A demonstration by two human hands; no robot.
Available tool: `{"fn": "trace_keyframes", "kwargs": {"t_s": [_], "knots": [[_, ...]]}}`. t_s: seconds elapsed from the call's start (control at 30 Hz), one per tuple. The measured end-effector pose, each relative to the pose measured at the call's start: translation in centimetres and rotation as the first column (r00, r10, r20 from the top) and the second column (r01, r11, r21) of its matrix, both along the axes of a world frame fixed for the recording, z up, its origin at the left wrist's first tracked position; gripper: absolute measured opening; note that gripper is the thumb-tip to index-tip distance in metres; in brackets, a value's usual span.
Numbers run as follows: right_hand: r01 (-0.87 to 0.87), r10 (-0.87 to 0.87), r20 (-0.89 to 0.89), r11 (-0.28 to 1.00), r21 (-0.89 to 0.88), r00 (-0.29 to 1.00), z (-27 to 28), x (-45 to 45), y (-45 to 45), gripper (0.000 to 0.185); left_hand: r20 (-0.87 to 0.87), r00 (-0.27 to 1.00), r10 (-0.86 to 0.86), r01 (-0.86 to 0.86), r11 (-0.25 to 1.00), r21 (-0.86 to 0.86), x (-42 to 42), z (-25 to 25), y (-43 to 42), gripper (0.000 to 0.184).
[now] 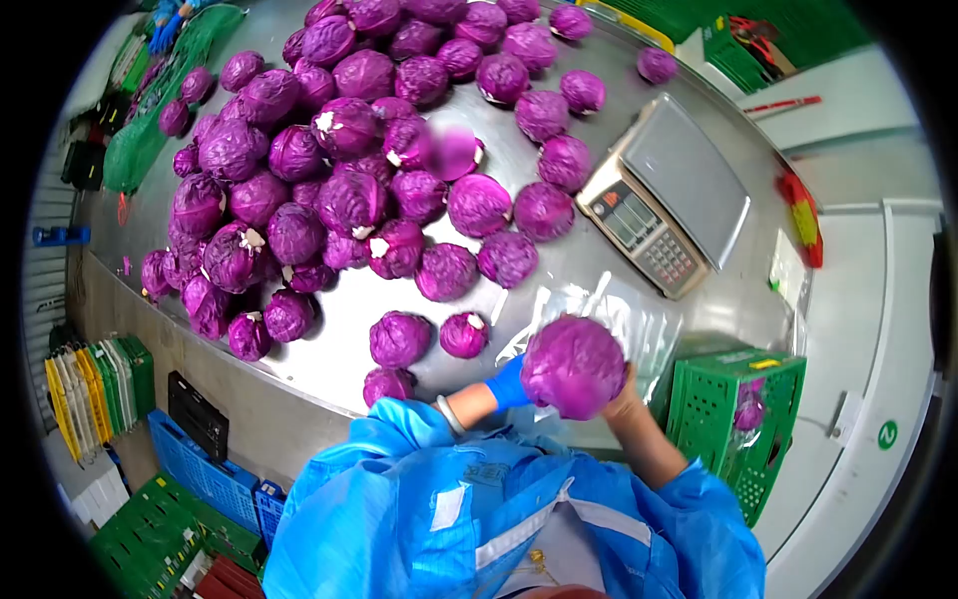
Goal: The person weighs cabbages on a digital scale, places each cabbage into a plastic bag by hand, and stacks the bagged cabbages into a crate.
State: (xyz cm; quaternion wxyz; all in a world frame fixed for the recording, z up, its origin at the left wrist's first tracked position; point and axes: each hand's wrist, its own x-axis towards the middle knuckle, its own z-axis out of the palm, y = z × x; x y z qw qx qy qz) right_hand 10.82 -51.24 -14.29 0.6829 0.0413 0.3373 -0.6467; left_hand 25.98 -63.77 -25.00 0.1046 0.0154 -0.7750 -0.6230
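Observation:
A large red cabbage [574,367] is held up between my two hands, close to my chest. My left hand [511,383], in a blue glove, presses on its left side. On its right side my right hand [625,395] curves round it; the cabbage hides most of the fingers of both hands. Clear plastic bags [639,334] lie on the metal table just beyond the cabbage. Two smaller cabbages, one [400,339] larger than the other [464,334], rest to the left of my left hand.
Many red cabbages [349,203] cover the metal table [349,384] at left and centre. A scale [664,190] stands at right. Beside my right arm is a green crate [714,409] with a bagged cabbage. Green netting [150,130] lies at the far left.

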Motion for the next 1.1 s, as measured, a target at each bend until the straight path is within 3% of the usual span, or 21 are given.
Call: {"fn": "trace_keyframes", "kwargs": {"t_s": [0.03,0.1,0.2,0.27,0.37,0.43,0.5,0.53,0.57,0.6,0.63,0.67,0.7,0.73,0.77,0.83,0.9,0.93,0.97,1.03,1.1], "knots": [[0.014,-0.009,0.100,0.999,-0.041,0.995,-0.4,1.6,2.6,0.107,-0.009,0.997,-0.080,0.079,0.996,-0.044,0.2,1.1,-0.8,0.066],[0.164,-0.163,-0.175,0.986,-0.004,0.971,0.6,4.0,5.0,0.102,0.023,0.992,-0.122,0.112,0.960,0.257,0.1,6.5,-2.2,0.074],[0.273,-0.195,-0.554,0.960,0.061,0.809,2.0,5.8,8.2,0.098,0.173,0.980,-0.097,0.087,0.994,0.068,1.9,9.6,0.2,0.083],[0.271,-0.048,-0.773,0.949,0.162,0.633,3.0,6.5,9.6,0.093,0.227,0.973,-0.044,0.052,0.998,-0.028,3.3,9.9,2.9,0.088],[0.335,0.118,-0.876,0.893,0.299,0.468,3.8,8.9,10.3,0.093,0.234,0.972,0.015,0.021,0.988,-0.150,4.8,11.3,7.1,0.093],[0.413,0.110,-0.861,0.842,0.346,0.497,1.7,9.6,11.6,0.085,0.197,0.980,0.011,0.031,0.977,-0.211,5.5,10.5,9.6,0.095],[0.486,0.078,-0.813,0.767,0.419,0.578,0.8,10.6,12.2,0.079,0.273,0.957,-0.098,0.161,0.962,-0.221,6.0,10.2,11.3,0.093],[0.428,-0.046,-0.685,0.811,0.399,0.727,1.8,11.0,12.8,0.068,0.317,0.940,-0.130,0.198,0.961,-0.194,5.9,10.5,11.7,0.093],[0.397,-0.087,-0.668,0.858,0.327,0.739,1.8,11.4,13.4,0.066,0.359,0.919,-0.162,0.234,0.958,-0.166,5.9,10.7,12.2,0.092],[0.367,-0.127,-0.648,0.896,0.250,0.751,1.8,11.8,14.1,0.063,0.264,0.959,-0.099,0.182,0.933,-0.309,6.0,10.6,12.6,0.091],[0.342,-0.167,-0.625,0.924,0.169,0.762,1.8,12.1,14.8,0.061,0.211,0.974,-0.086,0.153,0.934,-0.323,6.1,10.6,12.6,0.090],[0.334,-0.158,-0.723,0.936,0.107,0.673,1.0,12.1,14.6,0.060,0.158,0.985,-0.073,0.123,0.934,-0.335,6.1,10.5,12.4,0.090],[0.330,0.015,-0.933,0.933,0.143,0.361,1.1,11.6,14.4,0.061,0.103,0.993,-0.061,0.093,0.934,-0.346,6.1,10.9,12.3,0.089],[0.339,0.192,-0.981,0.924,0.177,-0.010,1.4,10.9,14.0,0.062,0.042,0.999,0.014,-0.002,0.960,-0.280,6.1,11.2,12.7,0.090],[0.360,0.342,-0.861,0.910,0.205,-0.376,1.7,10.2,13.7,0.062,0.042,0.998,0.039,-0.025,0.956,-0.291,6.3,11.5,12.7,0.090],[0.417,0.297,-0.766,0.908,0.041,-0.571,1.8,9.4,13.3,0.064,0.043,0.995,0.091,-0.073,0.945,-0.319,6.7,14.1,11.2,0.092],[0.400,0.235,-0.738,0.915,-0.051,-0.632,4.7,7.7,11.6,0.050,0.132,0.988,0.078,-0.023,0.926,-0.377,6.8,16.9,9.2,0.096],[0.392,0.208,-0.719,0.915,-0.096,-0.663,6.1,7.2,11.5,0.043,0.093,0.993,0.070,-0.026,0.915,-0.402,7.3,18.2,9.0,0.098],[0.305,0.225,-0.744,0.952,0.030,-0.629,6.6,7.0,12.2,0.032,-0.043,0.997,0.070,-0.082,0.895,-0.439,7.8,18.7,9.1,0.095],[0.098,0.273,-0.780,0.959,0.264,-0.563,7.4,6.9,13.9,0.016,-0.011,0.993,0.118,-0.108,0.867,-0.486,9.5,19.8,8.4,0.086],[0.053,0.203,-0.821,0.977,0.207,-0.534,8.7,9.4,16.5,0.023,0.047,0.989,0.143,-0.085,0.790,-0.608,11.7,22.1,8.9,0.075]]}}
